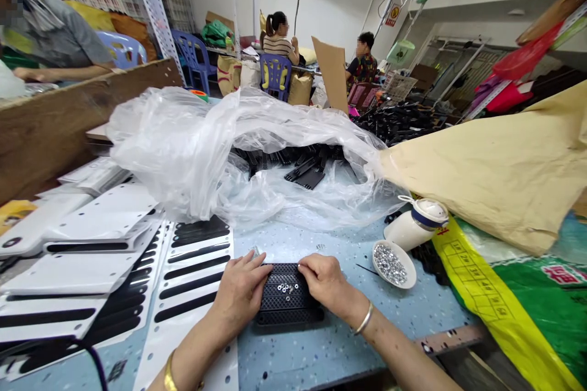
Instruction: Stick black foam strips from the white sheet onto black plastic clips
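Observation:
A black panel (288, 311) with a diamond-textured face lies on the speckled blue tabletop. Several small silvery nuts (284, 288) are scattered loose on top of it. My left hand (242, 288) grips the panel's left edge, its fingers bent over the upper left corner. At the upper right corner, my right hand (326, 284) has thumb and forefinger pinched together; a tiny pale spot shows at the fingertips, too small to name. To the right, a white bowl (409, 281) holds a heap of small shiny metal pieces (389, 264).
Behind the panel sprawls a clear plastic bag (178, 153) with black parts (312, 174) inside. White sheets with black strips (197, 269) cover the left side. A white lidded bottle (406, 229) leans behind the bowl. Brown paper (495, 165) borders the right. Other people sit farther back.

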